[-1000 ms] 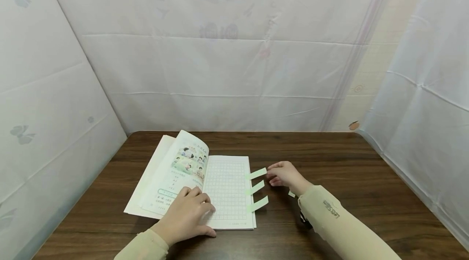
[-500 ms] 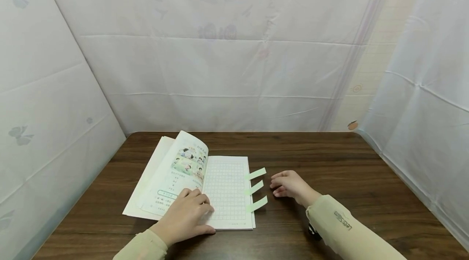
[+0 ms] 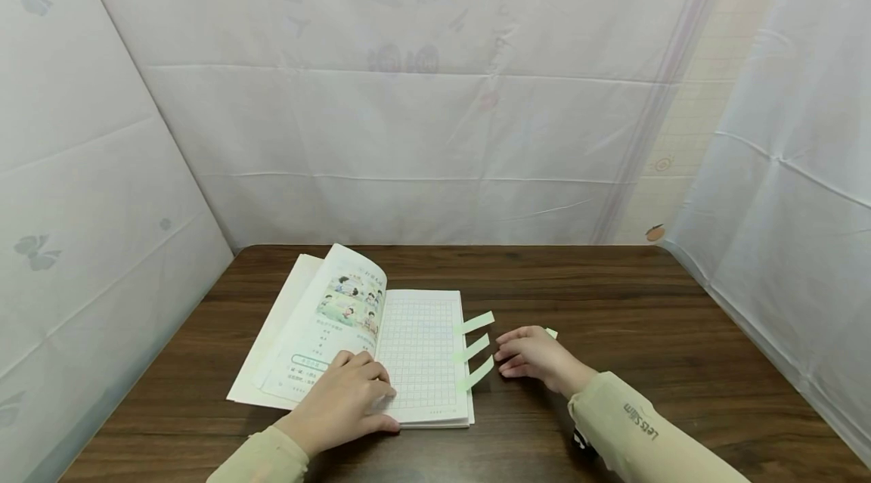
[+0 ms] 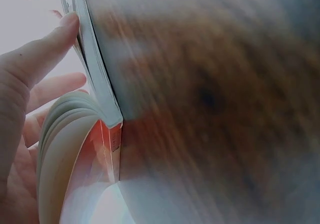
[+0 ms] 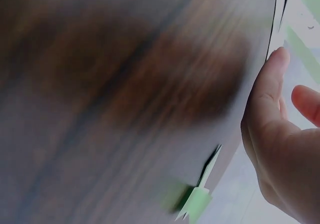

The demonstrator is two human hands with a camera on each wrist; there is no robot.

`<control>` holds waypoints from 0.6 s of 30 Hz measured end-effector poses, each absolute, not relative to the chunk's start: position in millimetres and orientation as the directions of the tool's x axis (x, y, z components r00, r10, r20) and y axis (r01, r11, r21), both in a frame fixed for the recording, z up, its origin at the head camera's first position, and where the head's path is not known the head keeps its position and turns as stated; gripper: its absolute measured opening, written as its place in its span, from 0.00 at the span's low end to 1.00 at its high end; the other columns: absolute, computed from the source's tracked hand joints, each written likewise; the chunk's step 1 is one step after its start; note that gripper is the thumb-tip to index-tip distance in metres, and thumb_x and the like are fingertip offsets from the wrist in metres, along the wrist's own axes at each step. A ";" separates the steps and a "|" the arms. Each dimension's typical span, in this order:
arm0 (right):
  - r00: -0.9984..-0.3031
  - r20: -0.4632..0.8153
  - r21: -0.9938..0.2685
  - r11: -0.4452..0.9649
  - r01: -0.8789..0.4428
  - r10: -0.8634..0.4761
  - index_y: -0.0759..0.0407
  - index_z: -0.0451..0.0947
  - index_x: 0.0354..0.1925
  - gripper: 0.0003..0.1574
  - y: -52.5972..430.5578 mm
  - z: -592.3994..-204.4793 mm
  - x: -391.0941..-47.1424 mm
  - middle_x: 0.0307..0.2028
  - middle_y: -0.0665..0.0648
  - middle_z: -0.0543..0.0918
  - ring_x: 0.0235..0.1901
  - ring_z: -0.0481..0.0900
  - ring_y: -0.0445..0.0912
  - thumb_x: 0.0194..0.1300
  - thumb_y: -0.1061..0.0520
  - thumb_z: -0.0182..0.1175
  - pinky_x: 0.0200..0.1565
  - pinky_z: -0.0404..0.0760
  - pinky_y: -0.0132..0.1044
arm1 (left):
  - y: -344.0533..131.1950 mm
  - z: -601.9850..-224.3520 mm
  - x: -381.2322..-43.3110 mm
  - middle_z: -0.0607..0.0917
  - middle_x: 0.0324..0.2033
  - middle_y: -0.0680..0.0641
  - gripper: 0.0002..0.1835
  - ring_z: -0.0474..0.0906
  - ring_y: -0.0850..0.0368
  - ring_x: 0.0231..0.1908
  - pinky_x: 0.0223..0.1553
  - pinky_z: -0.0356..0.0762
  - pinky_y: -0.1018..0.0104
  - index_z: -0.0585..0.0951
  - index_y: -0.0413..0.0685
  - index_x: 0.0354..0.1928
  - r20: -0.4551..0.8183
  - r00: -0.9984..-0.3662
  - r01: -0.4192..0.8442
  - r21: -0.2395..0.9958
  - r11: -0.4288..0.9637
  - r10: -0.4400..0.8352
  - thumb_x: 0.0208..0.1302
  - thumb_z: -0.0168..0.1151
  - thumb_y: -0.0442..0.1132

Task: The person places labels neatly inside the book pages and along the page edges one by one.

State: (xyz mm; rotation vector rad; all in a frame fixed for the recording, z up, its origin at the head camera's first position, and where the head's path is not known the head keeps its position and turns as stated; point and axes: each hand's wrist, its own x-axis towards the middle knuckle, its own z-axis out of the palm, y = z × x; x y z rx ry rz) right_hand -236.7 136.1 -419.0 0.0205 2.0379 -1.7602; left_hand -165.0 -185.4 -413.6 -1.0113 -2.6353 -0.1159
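Note:
An open book (image 3: 422,347) lies on the table, a picture page on its left and a grid page on its right. My left hand (image 3: 347,396) rests across the lower middle; in the left wrist view its thumb (image 4: 55,44) touches the bottom edge of the page block. Three pale green sticky tabs stick out from the right edge: an upper tab (image 3: 478,322), a middle tab (image 3: 472,348) and a lower tab (image 3: 478,374). Just right of them is my right hand (image 3: 537,358), fingers loosely bent, nothing visible in them. Contact with the tabs is unclear.
Behind my right hand a small green-and-white piece (image 3: 551,332) lies on the table; the right wrist view shows its green end (image 5: 197,201). The brown wooden table (image 3: 612,286) ends at a pale cloth backdrop (image 3: 422,128).
My right hand first drew back to the right from the tabs, then came lower and closer to them. The lower tab now angles up more. The green-and-white piece shows behind the hand.

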 end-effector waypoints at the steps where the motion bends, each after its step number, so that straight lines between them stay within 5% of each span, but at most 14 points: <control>1: -0.900 -0.337 -0.938 0.185 0.294 -0.277 0.80 0.69 0.57 0.23 135.4 -418.8 -236.0 0.35 0.61 0.83 0.24 0.82 0.41 0.67 0.67 0.54 0.35 0.85 0.34 | -185.3 -413.0 -164.8 0.82 0.33 0.63 0.22 0.72 0.63 0.38 0.42 0.64 0.64 0.86 0.61 0.29 0.316 -0.702 0.664 -0.032 0.747 0.638 0.52 0.64 0.70; 9: -0.890 -0.320 -0.947 0.140 0.289 -0.325 0.81 0.68 0.57 0.25 129.2 -418.8 -233.9 0.36 0.62 0.85 0.26 0.84 0.42 0.65 0.68 0.55 0.39 0.86 0.37 | -185.8 -410.4 -163.1 0.84 0.34 0.63 0.19 0.75 0.64 0.39 0.43 0.65 0.64 0.87 0.61 0.32 0.313 -0.706 0.670 0.005 0.742 0.635 0.56 0.65 0.66; 18: -0.878 -0.318 -0.948 0.118 0.295 -0.356 0.81 0.67 0.57 0.25 117.5 -418.5 -234.0 0.36 0.63 0.85 0.27 0.84 0.43 0.64 0.68 0.55 0.40 0.86 0.39 | -186.5 -411.1 -162.9 0.83 0.31 0.63 0.11 0.77 0.67 0.35 0.41 0.65 0.65 0.86 0.61 0.29 0.428 -0.598 0.735 -0.043 0.676 0.678 0.56 0.70 0.58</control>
